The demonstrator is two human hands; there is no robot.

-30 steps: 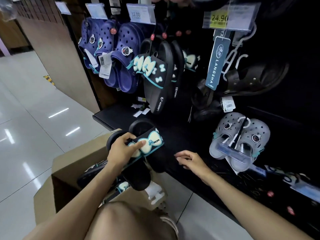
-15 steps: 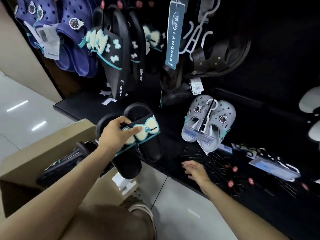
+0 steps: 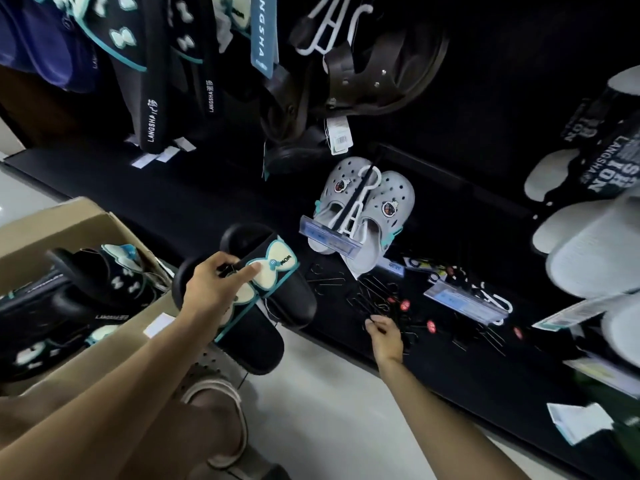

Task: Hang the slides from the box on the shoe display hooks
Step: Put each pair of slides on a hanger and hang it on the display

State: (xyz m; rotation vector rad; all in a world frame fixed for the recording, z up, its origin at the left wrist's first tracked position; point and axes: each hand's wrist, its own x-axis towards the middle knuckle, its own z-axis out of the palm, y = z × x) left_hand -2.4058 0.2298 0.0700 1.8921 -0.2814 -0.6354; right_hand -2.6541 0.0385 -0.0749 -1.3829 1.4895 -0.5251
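1. Slides (image 3: 263, 296): a black pair with cream bow trim and teal edging, held together in the left hand (image 3: 211, 292); fingers curl round the upper straps, index finger laid straight across the bow; pair sits in mid-air between the box (image 3: 79, 220) and the black base shelf (image 3: 214, 202), toes pointing up toward the display.
2. Box: brown cardboard, open, at lower left on the floor; more black slides with the same bow trim (image 3: 104, 278) lie inside, somewhat blurred.
3. Right hand (image 3: 386, 336): reaches down onto the base shelf among loose wire hooks (image 3: 372, 299) with red tips; fingertips bent at the hooks; cannot tell whether it has hold of one.
4. Grey clogs (image 3: 367, 206): one pair on a white hanger, hanging from a hook with a clear price strip, just above the loose hooks.
5. Upper display: black bow slides marked LANGSHA (image 3: 156, 98) hang at upper left; dark brown sandals (image 3: 367, 77) hang at upper centre with a paper tag below them.
6. White slides (image 3: 595, 244): at the right edge, partly cut off by the frame.
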